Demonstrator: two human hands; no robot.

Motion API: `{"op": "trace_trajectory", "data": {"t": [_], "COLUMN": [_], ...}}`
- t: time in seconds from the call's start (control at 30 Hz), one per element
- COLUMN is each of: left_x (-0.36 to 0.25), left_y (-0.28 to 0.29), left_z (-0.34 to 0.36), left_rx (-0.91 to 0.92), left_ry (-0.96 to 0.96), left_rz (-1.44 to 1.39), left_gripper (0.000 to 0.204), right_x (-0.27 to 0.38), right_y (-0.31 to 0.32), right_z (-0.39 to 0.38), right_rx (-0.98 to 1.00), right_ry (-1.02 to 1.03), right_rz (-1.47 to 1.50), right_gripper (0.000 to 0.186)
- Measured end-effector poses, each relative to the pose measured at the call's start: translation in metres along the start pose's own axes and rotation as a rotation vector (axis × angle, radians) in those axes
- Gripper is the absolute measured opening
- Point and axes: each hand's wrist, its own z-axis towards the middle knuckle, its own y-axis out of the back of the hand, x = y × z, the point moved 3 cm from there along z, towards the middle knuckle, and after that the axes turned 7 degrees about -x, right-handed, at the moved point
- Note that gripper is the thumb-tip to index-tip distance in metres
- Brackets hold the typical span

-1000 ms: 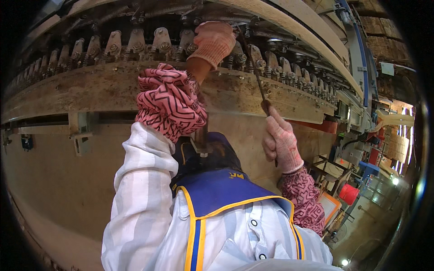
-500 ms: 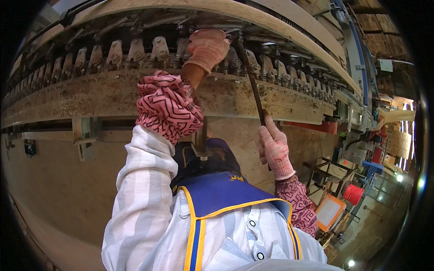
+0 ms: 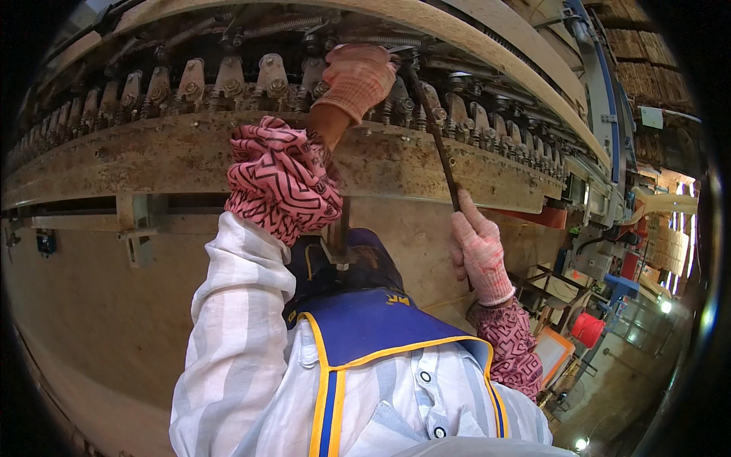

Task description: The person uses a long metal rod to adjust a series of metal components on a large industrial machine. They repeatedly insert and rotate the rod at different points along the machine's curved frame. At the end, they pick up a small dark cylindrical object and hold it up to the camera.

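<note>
In a knitted pinkish-white work glove, my left hand (image 3: 356, 76) reaches into the row of brackets and springs on a long machine. Its fingers are curled by the head of a long dark metal bar (image 3: 434, 129); what they grip is hidden. My right hand (image 3: 483, 255), gloved alike, is closed on the bar's lower end, the index finger stretched along it. From there the bar slants up and left across the machine's rusty beam (image 3: 381, 160) to a fitting beside my left hand. A metal bracket (image 3: 271, 76) with a bolt stands left of my left hand.
A pale curved rail (image 3: 487, 61) runs above the mechanism, with coil springs (image 3: 381, 40) behind it. To the right are a red container (image 3: 587, 330), an orange-framed panel (image 3: 554, 354) and a blue upright (image 3: 601, 91). A metal leg (image 3: 135, 228) stands under the beam at left.
My right hand has moved right and slightly nearer to me, swinging the bar's lower end with it. My left hand has shifted slightly right, staying by the bar's upper end.
</note>
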Motion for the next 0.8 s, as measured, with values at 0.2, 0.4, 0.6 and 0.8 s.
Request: {"op": "trace_trajectory", "data": {"t": [0.2, 0.4, 0.6, 0.8], "left_x": [0.000, -0.008, -0.014, -0.016], "left_y": [-0.045, 0.008, -0.006, 0.014], "left_z": [0.002, -0.005, -0.010, -0.006], "left_rx": [-0.177, 0.079, -0.228, 0.017], "left_ry": [-0.180, -0.103, -0.130, 0.016], "left_rz": [0.434, 0.059, 0.614, 0.245], "left_gripper": [0.044, 0.049, 0.051, 0.047], "right_x": [0.002, -0.003, 0.004, 0.002], "right_y": [0.003, -0.001, -0.001, -0.002], "right_z": [0.003, -0.001, -0.004, -0.001], "right_rx": [0.014, -0.005, 0.007, -0.019], "right_ry": [-0.016, -0.055, -0.048, -0.027], "right_rz": [-0.104, -0.036, -0.038, -0.019], "right_gripper": [0.052, 0.052, 0.051, 0.053]}}
